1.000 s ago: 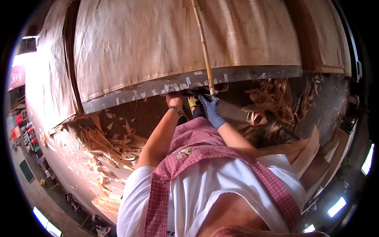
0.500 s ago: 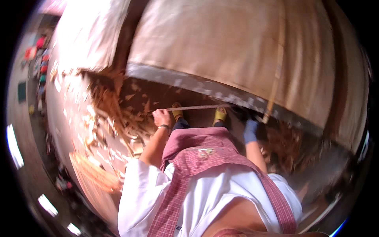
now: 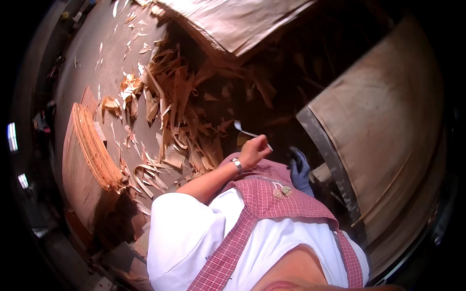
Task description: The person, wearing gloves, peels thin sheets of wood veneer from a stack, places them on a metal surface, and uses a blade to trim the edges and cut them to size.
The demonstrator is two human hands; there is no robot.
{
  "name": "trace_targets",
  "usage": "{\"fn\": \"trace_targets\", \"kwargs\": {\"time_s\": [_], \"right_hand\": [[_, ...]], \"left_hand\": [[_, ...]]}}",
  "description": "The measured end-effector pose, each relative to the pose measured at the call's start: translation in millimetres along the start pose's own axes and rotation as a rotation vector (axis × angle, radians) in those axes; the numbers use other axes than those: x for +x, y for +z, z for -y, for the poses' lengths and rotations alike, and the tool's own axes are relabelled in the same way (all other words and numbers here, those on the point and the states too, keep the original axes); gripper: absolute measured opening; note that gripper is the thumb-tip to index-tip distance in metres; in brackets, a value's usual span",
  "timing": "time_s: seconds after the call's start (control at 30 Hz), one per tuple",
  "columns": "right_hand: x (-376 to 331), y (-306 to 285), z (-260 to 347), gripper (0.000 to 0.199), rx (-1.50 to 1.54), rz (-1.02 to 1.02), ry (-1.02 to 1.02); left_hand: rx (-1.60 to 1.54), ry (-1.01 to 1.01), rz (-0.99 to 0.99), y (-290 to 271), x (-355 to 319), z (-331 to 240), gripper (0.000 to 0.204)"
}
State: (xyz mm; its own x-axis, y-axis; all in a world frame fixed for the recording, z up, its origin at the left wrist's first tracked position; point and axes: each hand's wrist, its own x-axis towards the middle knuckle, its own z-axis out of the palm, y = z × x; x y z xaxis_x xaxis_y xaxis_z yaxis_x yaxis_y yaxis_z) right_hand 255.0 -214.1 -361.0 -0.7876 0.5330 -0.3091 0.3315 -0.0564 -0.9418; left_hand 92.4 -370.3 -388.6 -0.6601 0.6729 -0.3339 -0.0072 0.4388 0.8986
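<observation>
My left hand [image 3: 255,153], bare with a metal watch at the wrist, is closed around a narrow pale strip [image 3: 248,133]. One end of the strip curls up beyond the fingers and a short bit sticks out on the other side. My right hand [image 3: 300,170], in a blue glove with dark fingertips, hangs lower to the right, beside the checked apron [image 3: 291,206]. Its fingers look loosely apart, and I see nothing in them. Close to it on the right stands the grey edge of a big stack of thin wooden sheets [image 3: 383,121].
A heap of torn veneer scraps [image 3: 170,106] covers the floor ahead and to the left. Another sheet stack [image 3: 242,24] stands at the far side, its corner jutting toward me. A bundle of layered sheets [image 3: 92,150] lies at left. A thin yellowish stick [image 3: 388,191] lies on the right stack.
My view has turned left, so the near stack now sits at the right. The strip no longer stretches between my hands; the left hand has drawn in and the two hands are closer together.
</observation>
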Motion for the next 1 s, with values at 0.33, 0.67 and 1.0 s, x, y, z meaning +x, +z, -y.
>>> {"fn": "trace_targets", "kwargs": {"time_s": [0.33, 0.67, 1.0], "right_hand": [[200.8, 128.0, 90.9, 0.018, -0.001, 0.692, 0.138], [356.7, 310.8, 183.4, 0.046, -0.779, 0.830, -0.685], [415.0, 560.1, 123.6, 0.028, -0.525, 1.021, -0.212]], "left_hand": [[-0.405, 0.003, -0.358, -169.0, 77.8, -36.9, 0.038], [-0.188, -0.105, -0.742, -367.0, 75.9, 6.9, 0.035], [-0.415, -0.088, -0.661, -554.5, 153.3, 191.5, 0.027]]}}
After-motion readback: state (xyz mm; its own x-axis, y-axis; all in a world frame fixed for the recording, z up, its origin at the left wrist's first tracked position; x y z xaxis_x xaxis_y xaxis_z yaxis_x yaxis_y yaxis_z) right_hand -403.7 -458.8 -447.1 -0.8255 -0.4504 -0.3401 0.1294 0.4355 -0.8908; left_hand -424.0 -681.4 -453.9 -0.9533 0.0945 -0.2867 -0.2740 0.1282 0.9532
